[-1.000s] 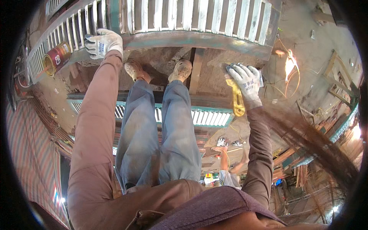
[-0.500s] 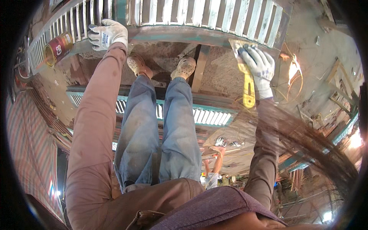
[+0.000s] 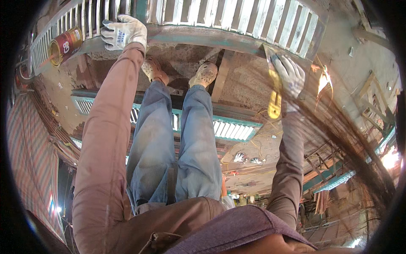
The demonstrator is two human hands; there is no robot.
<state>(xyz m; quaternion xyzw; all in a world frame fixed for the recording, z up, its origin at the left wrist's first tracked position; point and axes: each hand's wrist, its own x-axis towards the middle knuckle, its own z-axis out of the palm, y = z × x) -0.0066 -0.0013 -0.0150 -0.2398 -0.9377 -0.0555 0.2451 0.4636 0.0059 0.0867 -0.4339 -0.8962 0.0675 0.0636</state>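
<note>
A slatted louvre shutter point(image 3: 190, 33), its white slats set in a worn grey-green frame, stretches across the far side in front of me. My left hand point(image 3: 126, 33), in a white work glove, lies on the shutter's near rail and slat ends, fingers apart and nothing held. At the right, my gloved right hand point(image 3: 289, 74) grips a putty knife point(image 3: 275, 95) with a yellow handle. Its flat blade meets the shutter's near edge, partly covered by my fingers. A dark red and gold can point(image 3: 67, 45) stands on the shutter left of my left hand.
Behind my legs lies another louvre shutter point(image 3: 232, 128). Gloves point(image 3: 240, 158) and cables lie on the floor beyond it. A wooden frame point(image 3: 376, 99) stands at the right, striped sheeting point(image 3: 31, 165) hangs at the left. Loose hair point(image 3: 338, 131) crosses the right side, over my forearm.
The putty knife and my right hand have shifted slightly right and down along the shutter's edge. My left hand stays on the rail. Behind me, a person's bare leg has mostly left view.
</note>
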